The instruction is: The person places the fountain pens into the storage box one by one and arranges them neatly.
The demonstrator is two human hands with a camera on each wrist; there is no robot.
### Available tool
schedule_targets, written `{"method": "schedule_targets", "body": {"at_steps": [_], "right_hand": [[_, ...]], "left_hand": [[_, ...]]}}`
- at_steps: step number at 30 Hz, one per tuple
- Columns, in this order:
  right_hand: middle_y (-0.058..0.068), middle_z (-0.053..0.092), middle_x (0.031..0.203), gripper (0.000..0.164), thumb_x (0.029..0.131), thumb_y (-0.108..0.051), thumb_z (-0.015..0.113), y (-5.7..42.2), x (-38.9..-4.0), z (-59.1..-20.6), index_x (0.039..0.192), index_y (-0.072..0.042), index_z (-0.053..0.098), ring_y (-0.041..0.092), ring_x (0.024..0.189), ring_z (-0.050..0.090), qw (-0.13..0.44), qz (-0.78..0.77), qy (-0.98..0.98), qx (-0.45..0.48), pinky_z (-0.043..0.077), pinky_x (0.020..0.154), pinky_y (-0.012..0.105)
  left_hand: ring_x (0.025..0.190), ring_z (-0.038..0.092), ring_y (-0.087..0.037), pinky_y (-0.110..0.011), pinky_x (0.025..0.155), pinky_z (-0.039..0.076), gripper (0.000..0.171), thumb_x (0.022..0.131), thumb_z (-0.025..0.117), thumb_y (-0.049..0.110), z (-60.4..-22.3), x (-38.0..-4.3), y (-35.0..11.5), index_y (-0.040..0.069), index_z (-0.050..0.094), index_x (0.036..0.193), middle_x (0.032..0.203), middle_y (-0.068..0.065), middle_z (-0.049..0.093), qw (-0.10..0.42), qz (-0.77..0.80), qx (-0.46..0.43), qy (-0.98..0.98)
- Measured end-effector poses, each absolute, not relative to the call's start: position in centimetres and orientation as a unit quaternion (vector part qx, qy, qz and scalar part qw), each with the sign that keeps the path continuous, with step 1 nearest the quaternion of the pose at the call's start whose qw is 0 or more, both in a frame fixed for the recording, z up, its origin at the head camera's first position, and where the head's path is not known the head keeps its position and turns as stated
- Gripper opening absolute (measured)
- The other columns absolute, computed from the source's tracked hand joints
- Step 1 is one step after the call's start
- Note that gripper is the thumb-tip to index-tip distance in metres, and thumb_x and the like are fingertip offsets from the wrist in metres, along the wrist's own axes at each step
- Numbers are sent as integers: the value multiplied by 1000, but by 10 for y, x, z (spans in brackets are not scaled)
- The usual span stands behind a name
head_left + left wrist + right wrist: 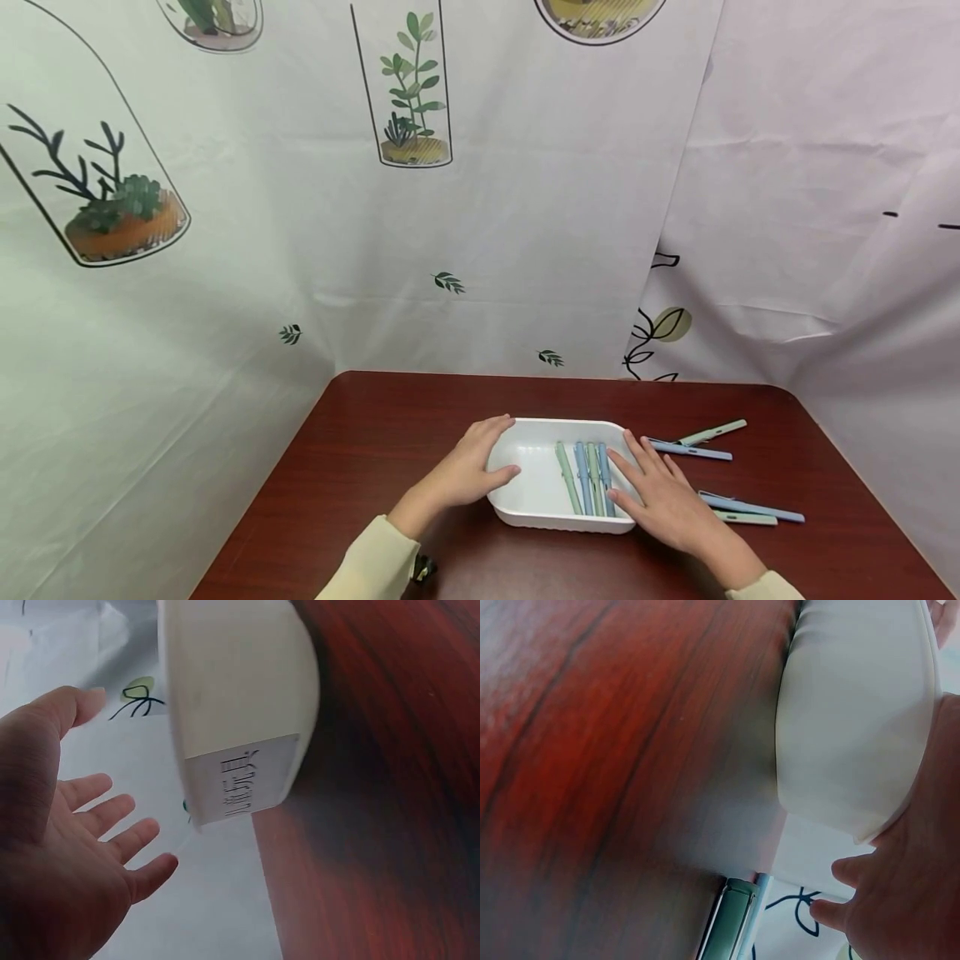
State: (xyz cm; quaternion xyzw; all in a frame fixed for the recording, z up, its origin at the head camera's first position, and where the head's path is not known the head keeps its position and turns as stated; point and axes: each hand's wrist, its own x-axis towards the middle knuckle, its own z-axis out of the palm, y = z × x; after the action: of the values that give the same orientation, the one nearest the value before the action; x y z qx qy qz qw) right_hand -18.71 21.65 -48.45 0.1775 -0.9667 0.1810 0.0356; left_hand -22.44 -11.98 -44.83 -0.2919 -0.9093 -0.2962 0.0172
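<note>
A white plastic tray [528,479] lies on the table, with several light green and light blue pens [588,479] side by side in its right half. My left hand [471,467] is at the tray's left end, its fingers extended; in the left wrist view the left hand [82,840] looks spread beside the tray's outer wall [232,675]. Over the tray's right rim lies my right hand [663,500], fingers spread, thumb reaching inside. The right wrist view shows the right hand [907,885] against the tray's rim. Neither hand holds a pen.
Right of the tray, a green pen [716,431] and a blue pen [693,451] lie crossed on the brown table [360,467]. Nearer, another blue pen [757,507] lies over a green pen [750,519]. White patterned cloth [510,217] hangs behind the table.
</note>
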Motion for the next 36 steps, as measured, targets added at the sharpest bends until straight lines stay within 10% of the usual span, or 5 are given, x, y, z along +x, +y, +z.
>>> {"method": "schedule_targets", "body": {"at_steps": [36], "right_hand": [[15, 24, 166, 65, 100, -55, 55, 215, -187, -487, 152, -17, 49, 46, 150, 24, 48, 182, -966, 179, 22, 112, 71]], "left_hand": [[154, 21, -36, -56, 121, 24, 100, 88, 50, 77, -480, -221, -101, 12, 29, 160, 167, -13, 25, 41, -85, -262, -961]]}}
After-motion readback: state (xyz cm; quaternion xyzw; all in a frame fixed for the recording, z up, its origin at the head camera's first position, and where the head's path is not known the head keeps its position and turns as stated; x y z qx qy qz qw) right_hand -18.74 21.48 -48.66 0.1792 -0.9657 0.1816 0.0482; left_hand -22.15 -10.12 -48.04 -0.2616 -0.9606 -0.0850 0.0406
